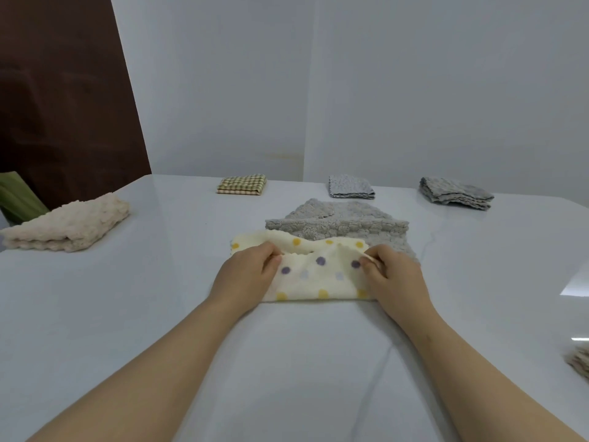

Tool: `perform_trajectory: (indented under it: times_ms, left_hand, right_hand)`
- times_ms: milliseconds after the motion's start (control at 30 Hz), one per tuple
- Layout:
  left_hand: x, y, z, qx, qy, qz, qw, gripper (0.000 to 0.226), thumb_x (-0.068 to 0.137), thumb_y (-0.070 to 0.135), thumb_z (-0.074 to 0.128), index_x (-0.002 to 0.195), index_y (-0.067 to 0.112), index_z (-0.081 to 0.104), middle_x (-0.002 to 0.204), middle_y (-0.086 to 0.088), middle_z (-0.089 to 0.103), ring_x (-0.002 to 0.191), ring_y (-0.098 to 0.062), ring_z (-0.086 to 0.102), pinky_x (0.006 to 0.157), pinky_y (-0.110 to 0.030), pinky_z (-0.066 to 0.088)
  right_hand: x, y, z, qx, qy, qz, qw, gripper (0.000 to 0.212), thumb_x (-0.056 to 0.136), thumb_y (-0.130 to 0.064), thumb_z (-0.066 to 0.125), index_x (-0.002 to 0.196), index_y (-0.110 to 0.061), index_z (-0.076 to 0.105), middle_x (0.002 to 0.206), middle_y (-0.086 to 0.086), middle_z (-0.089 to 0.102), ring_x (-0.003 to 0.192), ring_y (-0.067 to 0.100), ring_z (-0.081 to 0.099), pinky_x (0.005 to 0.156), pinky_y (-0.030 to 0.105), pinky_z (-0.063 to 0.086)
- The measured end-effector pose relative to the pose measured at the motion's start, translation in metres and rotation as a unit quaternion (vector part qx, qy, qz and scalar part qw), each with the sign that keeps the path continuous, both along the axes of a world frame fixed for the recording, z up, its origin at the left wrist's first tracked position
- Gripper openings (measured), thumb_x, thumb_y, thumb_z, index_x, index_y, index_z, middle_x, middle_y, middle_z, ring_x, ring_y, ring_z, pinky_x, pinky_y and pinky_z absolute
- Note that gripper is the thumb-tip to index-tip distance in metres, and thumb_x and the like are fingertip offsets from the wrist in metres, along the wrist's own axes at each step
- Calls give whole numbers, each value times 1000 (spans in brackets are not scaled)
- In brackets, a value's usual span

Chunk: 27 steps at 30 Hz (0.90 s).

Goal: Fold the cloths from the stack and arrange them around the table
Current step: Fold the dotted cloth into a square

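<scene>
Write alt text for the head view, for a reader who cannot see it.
The left hand and right hand pinch the edge of a polka-dot cloth being folded on a white table, overlapping a grey fluffy cloth. Folded cloths lie beyond: a cream cloth at left, a checked cloth, a pale grey cloth and a darker grey cloth along the far edge.

Pale wall (382,90) well behind the grip, dark brown panel (63,90) far up-left, green object (16,196) at panel's foot.
</scene>
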<state>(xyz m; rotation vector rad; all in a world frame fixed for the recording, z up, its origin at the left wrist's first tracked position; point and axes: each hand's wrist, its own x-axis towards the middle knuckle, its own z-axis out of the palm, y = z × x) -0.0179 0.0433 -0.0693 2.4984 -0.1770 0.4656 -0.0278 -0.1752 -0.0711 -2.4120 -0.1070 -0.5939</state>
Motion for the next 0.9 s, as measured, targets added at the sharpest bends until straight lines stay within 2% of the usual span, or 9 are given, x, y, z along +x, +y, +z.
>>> perform_trajectory:
  times_ms: [100, 267, 367, 467, 533, 633, 700, 767, 900]
  left_hand:
    - [-21, 5, 2, 1, 6, -2, 1000, 21, 96, 27, 41, 104, 20, 59, 92, 2, 65, 79, -16, 49, 67, -27, 34]
    - [-58, 16, 7, 21, 25, -7, 999, 17, 96, 31, 42, 100, 27, 58, 74, 9, 54, 76, -16, 48, 65, -28, 32]
    - [-73, 26, 9, -69, 52, -35, 996, 18, 92, 29, 50, 77, 38, 54, 73, 12, 57, 75, -13, 51, 66, -19, 36]
    - [-74, 31, 11, -159, 51, -51, 985, 18, 83, 33, 62, 66, 40, 59, 78, 13, 61, 78, -8, 55, 70, -17, 39]
    - [-75, 30, 16, -235, 36, -47, 970, 9, 78, 32, 66, 69, 34, 65, 79, 11, 63, 77, -6, 55, 69, -17, 42]
    - [-73, 33, 24, -327, 11, -29, 944, 15, 85, 14, 63, 74, 25, 66, 82, 10, 64, 74, -3, 56, 62, -10, 45]
    - [-68, 38, 28, -353, 7, -12, 936, 15, 86, 15, 61, 76, 25, 66, 83, 9, 64, 74, -5, 57, 65, -16, 47]
    - [-59, 44, 26, -325, 19, 8, 946, 16, 87, 17, 61, 77, 28, 66, 82, 9, 63, 74, -9, 56, 65, -22, 46]
    - [-45, 51, 13, -106, 43, 46, 992, 10, 87, 22, 60, 80, 30, 62, 74, 21, 52, 71, -2, 48, 59, -14, 34]
  right_hand:
    - [-21, -1, 3, 2, 51, 21, 998, 10, 92, -26, 48, 83, -26, 52, 71, 1, 58, 72, 18, 50, 60, 30, 27]
    - [-52, -8, 13, 51, 123, 38, 990, 18, 89, -26, 52, 78, -19, 64, 47, -7, 44, 50, 9, 39, 48, 20, 30]
    - [-69, -12, 20, 55, 154, 68, 984, 20, 85, -26, 58, 69, -19, 67, 51, -8, 46, 49, 4, 41, 48, 14, 33]
    - [-75, -12, 24, 78, 156, 73, 982, 20, 84, -25, 60, 68, -18, 69, 54, -7, 45, 51, 6, 40, 48, 16, 28]
    - [-73, -10, 28, 99, 139, 69, 983, 19, 83, -23, 61, 67, -17, 69, 53, -7, 44, 51, 6, 39, 52, 22, 29]
    - [-64, -3, 39, 120, 98, 74, 985, 16, 84, -20, 62, 68, -18, 66, 55, -7, 48, 53, 9, 43, 54, 25, 31]
    - [-52, 2, 45, 152, 82, 76, 982, 12, 84, -17, 62, 73, -16, 65, 57, -7, 51, 52, 9, 46, 53, 24, 34]
    - [-38, 8, 43, 145, 84, 66, 984, 10, 84, -16, 62, 75, -17, 63, 59, -6, 53, 53, 9, 48, 54, 24, 36]
    - [-19, 13, 19, 62, 98, 36, 993, 13, 83, -18, 61, 71, -23, 59, 67, -8, 56, 71, 14, 53, 58, 25, 37]
